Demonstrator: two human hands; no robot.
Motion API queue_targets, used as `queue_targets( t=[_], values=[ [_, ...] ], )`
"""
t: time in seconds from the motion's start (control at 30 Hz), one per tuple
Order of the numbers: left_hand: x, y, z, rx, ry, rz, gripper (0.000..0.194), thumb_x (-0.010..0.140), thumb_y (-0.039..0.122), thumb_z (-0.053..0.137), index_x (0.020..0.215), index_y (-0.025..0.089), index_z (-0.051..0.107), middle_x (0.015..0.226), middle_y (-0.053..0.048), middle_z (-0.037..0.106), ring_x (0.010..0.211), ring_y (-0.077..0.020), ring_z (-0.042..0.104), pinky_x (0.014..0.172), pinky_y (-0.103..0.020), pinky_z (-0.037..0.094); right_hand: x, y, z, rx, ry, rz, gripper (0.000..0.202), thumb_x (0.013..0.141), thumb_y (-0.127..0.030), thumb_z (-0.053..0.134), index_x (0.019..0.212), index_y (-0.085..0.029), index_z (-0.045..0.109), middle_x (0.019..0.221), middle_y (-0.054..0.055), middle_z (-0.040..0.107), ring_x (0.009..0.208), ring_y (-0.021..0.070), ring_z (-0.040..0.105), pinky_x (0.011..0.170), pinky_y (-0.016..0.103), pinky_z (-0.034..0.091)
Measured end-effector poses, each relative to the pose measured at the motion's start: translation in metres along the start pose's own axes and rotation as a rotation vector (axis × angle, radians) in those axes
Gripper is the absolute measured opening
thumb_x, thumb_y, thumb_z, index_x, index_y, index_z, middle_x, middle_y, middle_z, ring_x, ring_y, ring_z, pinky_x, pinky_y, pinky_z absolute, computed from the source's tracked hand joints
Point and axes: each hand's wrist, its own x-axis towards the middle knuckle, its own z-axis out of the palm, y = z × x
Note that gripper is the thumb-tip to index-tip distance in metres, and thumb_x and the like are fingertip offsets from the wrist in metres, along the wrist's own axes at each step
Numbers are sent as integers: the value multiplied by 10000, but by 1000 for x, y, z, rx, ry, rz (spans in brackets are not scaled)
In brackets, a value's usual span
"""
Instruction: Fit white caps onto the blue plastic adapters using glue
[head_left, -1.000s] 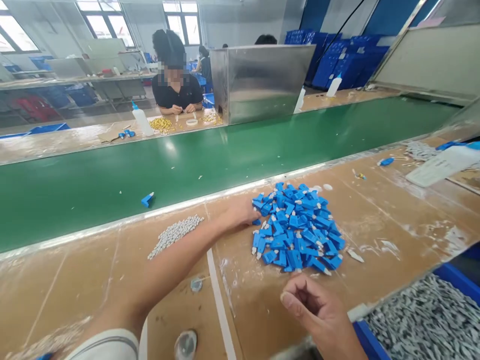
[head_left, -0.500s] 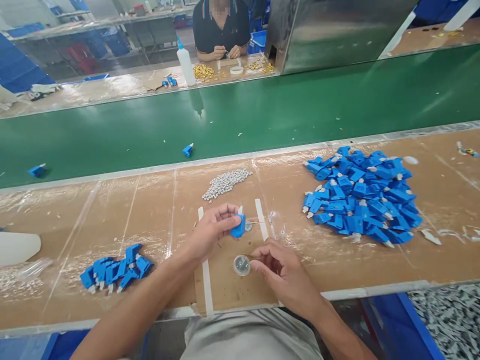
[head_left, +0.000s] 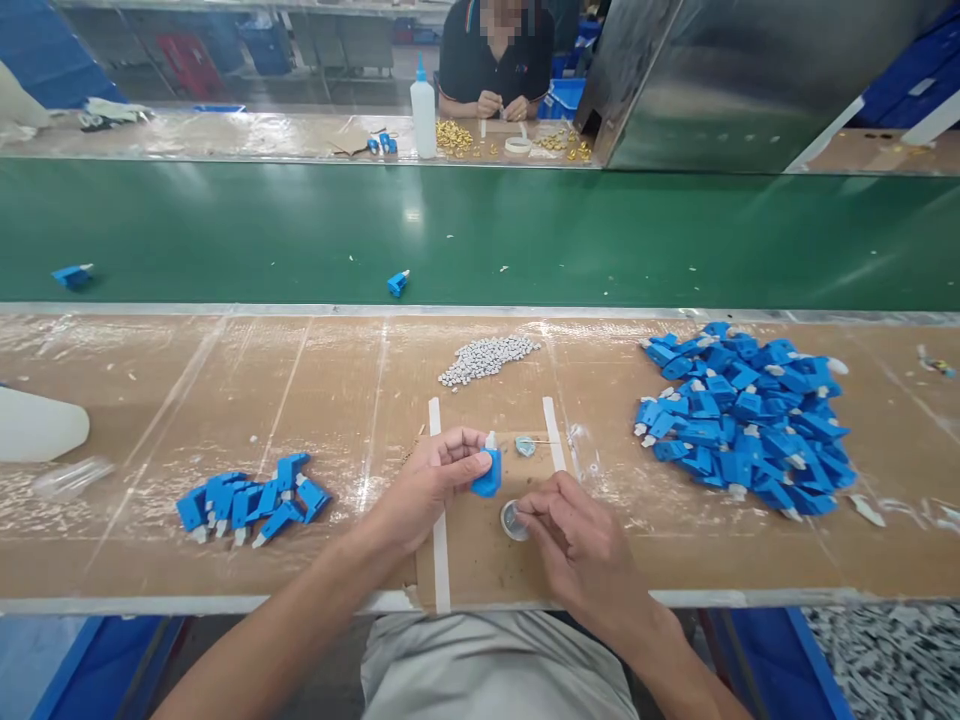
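Observation:
My left hand [head_left: 450, 475] pinches a blue plastic piece [head_left: 487, 478] with a white tip, which points up and away from me. Just to the right, my right hand [head_left: 574, 530] has its thumb and fingertips pressed together at the rim of a small round clear dish [head_left: 514, 520]. Whatever those fingertips hold is too small or hidden to make out. Beyond my hands lies a small pale-blue round item [head_left: 524, 446] with a thin stick reaching right from it. A heap of small grey pieces [head_left: 487, 360] sits farther back.
A large pile of blue pieces [head_left: 750, 420] is on the right, a smaller group [head_left: 251, 500] on the left. Past the table runs a green belt [head_left: 300, 230] carrying two blue pieces. A co-worker [head_left: 495, 70] sits across, beside a white bottle [head_left: 423, 115].
The camera view has turned and shifted, so the scene sits differently. My right fingertips have come over the dish's right side. My left hand still holds the blue piece.

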Motion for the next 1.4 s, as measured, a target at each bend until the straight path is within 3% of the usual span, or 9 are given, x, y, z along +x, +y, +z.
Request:
queue_targets(
  t=[0.13, 0.23, 0.33, 0.5, 0.63, 0.87, 1.07, 1.17, 1.4],
  values=[
    [-10, -2, 2, -186, -28, -66, 212, 816, 277, 773, 947, 116, 727, 819, -32, 639, 709, -89, 577, 664, -179, 465, 1, -1, -8, 93, 1, 116, 160, 996, -229, 520, 880, -208, 629, 835, 42, 568, 733, 187, 535, 639, 309, 404],
    [-14, -8, 5, -294, -47, -142, 184, 833, 268, 758, 874, 90, 731, 816, -65, 660, 763, -124, 654, 706, -177, 519, 3, 2, -21, 318, 85, 319, 178, 990, -335, 566, 887, -207, 636, 873, 41, 638, 677, 163, 539, 619, 291, 438],
    [-15, -17, 8, -354, -98, -176, 188, 877, 254, 706, 918, 73, 738, 819, -90, 677, 801, -151, 690, 751, -192, 548, 6, -2, -33, 554, 190, 379, 187, 966, -379, 614, 896, -206, 629, 952, 61, 698, 633, 145, 548, 582, 279, 476],
    [-17, -22, 15, -354, -163, -193, 232, 894, 246, 683, 1006, 50, 734, 878, -120, 685, 797, -141, 675, 705, -172, 535, 13, -31, -37, 502, 364, 258, 70, 969, -295, 629, 938, -232, 632, 939, 48, 721, 656, 150, 595, 618, 283, 508],
    [-16, -20, 18, -337, -184, -181, 206, 899, 247, 676, 963, 58, 727, 832, -100, 650, 757, -125, 639, 695, -183, 517, 17, -44, -30, 383, 388, 190, 50, 975, -263, 611, 956, -233, 645, 944, 56, 716, 697, 171, 628, 664, 305, 536],
    [-15, -22, 18, -317, -211, -161, 195, 894, 256, 682, 929, 71, 729, 823, -85, 636, 716, -111, 591, 698, -209, 496, 17, -36, -23, 331, 369, 153, 62, 973, -190, 602, 987, -231, 646, 952, 41, 714, 732, 165, 641, 703, 309, 556],
    [-16, -24, 18, -250, -174, -144, 277, 854, 331, 735, 980, 86, 765, 816, -80, 643, 761, -142, 621, 680, -215, 477, 15, -31, -25, 174, 275, -122, 222, 931, -40, 583, 1045, -229, 609, 988, 45, 717, 939, 210, 669, 801, 375, 531],
    [-17, -22, 19, -221, -156, -147, 309, 817, 364, 771, 957, 89, 779, 804, -80, 648, 741, -136, 606, 666, -215, 464, 16, -32, -24, 136, 317, -193, 305, 895, 17, 590, 1086, -220, 607, 987, 44, 721, 933, 211, 673, 783, 375, 533],
    [-18, -22, 18, -194, -182, -133, 293, 813, 387, 767, 874, 100, 773, 775, -64, 625, 731, -127, 570, 695, -223, 446, 15, -29, -24, 218, 276, -142, 279, 908, 9, 578, 1067, -217, 613, 947, 41, 708, 882, 203, 661, 761, 375, 523]
  ],
)
